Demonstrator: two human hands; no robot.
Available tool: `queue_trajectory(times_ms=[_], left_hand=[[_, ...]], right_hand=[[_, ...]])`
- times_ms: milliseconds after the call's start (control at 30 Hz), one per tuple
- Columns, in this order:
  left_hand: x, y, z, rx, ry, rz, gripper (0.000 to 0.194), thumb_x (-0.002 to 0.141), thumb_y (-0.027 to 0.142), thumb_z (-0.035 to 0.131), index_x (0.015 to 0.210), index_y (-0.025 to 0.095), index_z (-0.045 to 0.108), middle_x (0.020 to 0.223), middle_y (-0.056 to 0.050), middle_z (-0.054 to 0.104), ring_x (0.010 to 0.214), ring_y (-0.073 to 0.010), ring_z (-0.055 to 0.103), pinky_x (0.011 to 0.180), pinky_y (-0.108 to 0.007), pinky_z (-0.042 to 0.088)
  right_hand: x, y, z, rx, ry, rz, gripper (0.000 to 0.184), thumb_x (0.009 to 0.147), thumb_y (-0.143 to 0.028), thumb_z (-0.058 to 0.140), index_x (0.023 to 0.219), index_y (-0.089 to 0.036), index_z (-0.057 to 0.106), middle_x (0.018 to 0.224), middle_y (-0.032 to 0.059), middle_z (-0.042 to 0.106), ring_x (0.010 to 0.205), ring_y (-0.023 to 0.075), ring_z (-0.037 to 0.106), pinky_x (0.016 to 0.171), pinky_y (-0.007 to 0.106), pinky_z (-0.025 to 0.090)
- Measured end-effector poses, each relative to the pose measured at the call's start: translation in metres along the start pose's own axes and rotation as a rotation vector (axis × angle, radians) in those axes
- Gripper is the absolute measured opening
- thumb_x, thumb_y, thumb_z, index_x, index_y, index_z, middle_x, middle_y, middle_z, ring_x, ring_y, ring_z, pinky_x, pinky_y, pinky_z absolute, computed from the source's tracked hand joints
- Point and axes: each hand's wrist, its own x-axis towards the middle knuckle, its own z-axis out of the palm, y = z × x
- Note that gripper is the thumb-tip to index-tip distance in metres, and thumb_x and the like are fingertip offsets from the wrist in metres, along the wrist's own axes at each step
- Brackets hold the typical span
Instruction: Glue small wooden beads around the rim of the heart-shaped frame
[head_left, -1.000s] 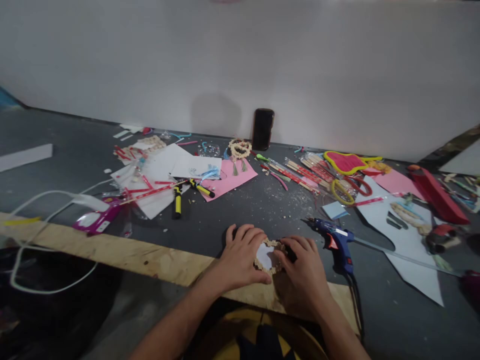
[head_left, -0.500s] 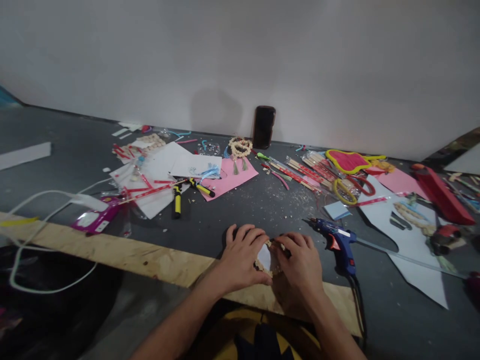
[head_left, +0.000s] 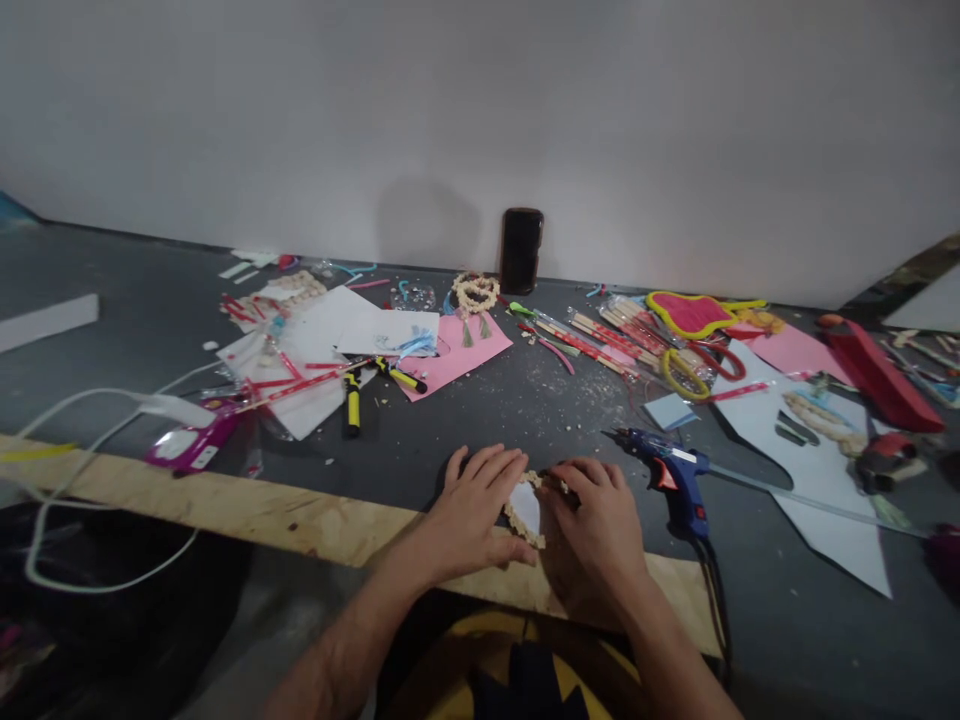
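Note:
A small white piece (head_left: 526, 508) with a bumpy beige trim (head_left: 517, 525) along its edge lies at the front of the grey table, between my two hands. My left hand (head_left: 480, 510) is at its left side, fingers stretched along the upper end and thumb by the lower end, holding it between them. On the other side, my right hand (head_left: 604, 515) is closed in a pinch at the upper right edge, where a bit of beige trim shows among the fingers. What lies under the right fingers is hidden. A blue glue gun (head_left: 675, 475) rests just right of that hand.
A wooden strip (head_left: 300, 515) runs along the table's front edge. Left lie yellow-black pliers (head_left: 352, 400), white paper (head_left: 300, 410) and a purple device (head_left: 199, 435) with a white cord. Behind stands a phone (head_left: 521, 250). Chopsticks (head_left: 589, 345) and scissors (head_left: 684, 375) lie right.
My left thumb and fingers have shifted left and opened out, baring more of the white piece and its beige trim. My right hand keeps its pinch in about the same spot.

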Motion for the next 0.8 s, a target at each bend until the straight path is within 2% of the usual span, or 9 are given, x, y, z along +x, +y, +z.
queue_trajectory(times_ms=[167,367,533,667,800], left_hand=[[-0.014,0.001,0.001,0.161,0.016,0.046,0.076,0.085,0.068,0.027,0.145,0.023,0.022,0.148,-0.009,0.033,0.138,-0.0265,0.02,0.112,-0.053,0.007],[-0.016,0.001,0.011,0.295,0.046,0.062,0.071,0.087,0.065,0.027,0.145,0.024,0.023,0.147,-0.008,0.035,0.139,-0.0295,0.019,0.108,-0.062,0.008],[-0.013,0.001,0.013,0.301,0.053,0.054,0.073,0.086,0.067,0.029,0.145,0.025,0.023,0.146,-0.008,0.037,0.138,-0.0309,0.018,0.107,-0.063,0.007],[-0.013,0.001,0.012,0.304,0.056,0.055,0.075,0.085,0.069,0.03,0.145,0.024,0.025,0.146,-0.01,0.036,0.138,-0.0299,0.02,0.109,-0.059,0.007],[-0.014,0.002,0.01,0.23,0.04,0.034,0.082,0.082,0.072,0.031,0.145,0.02,0.022,0.147,-0.012,0.034,0.138,-0.0283,0.02,0.11,-0.054,0.007]], right_hand=[[-0.008,0.003,0.0,0.038,0.034,-0.033,0.026,0.086,-0.033,0.055,0.107,-0.024,0.065,0.105,0.0079,0.064,0.096,0.0238,0.051,0.083,0.039,0.043],[-0.023,0.002,0.001,0.008,0.007,-0.072,0.027,0.089,-0.031,0.048,0.11,-0.029,0.065,0.114,0.0078,0.061,0.103,0.026,0.047,0.081,0.043,0.043],[-0.025,0.006,0.001,0.107,0.051,-0.099,0.027,0.089,-0.029,0.049,0.111,-0.026,0.064,0.112,0.0089,0.06,0.102,0.0239,0.049,0.088,0.044,0.043],[-0.028,0.015,-0.001,0.17,0.119,-0.087,0.029,0.089,-0.029,0.049,0.115,-0.023,0.06,0.109,0.0092,0.061,0.102,0.023,0.051,0.089,0.043,0.044],[-0.036,0.03,-0.006,0.143,0.169,-0.042,0.029,0.089,-0.025,0.044,0.114,-0.021,0.059,0.106,0.0096,0.063,0.101,0.0236,0.052,0.09,0.044,0.044]])
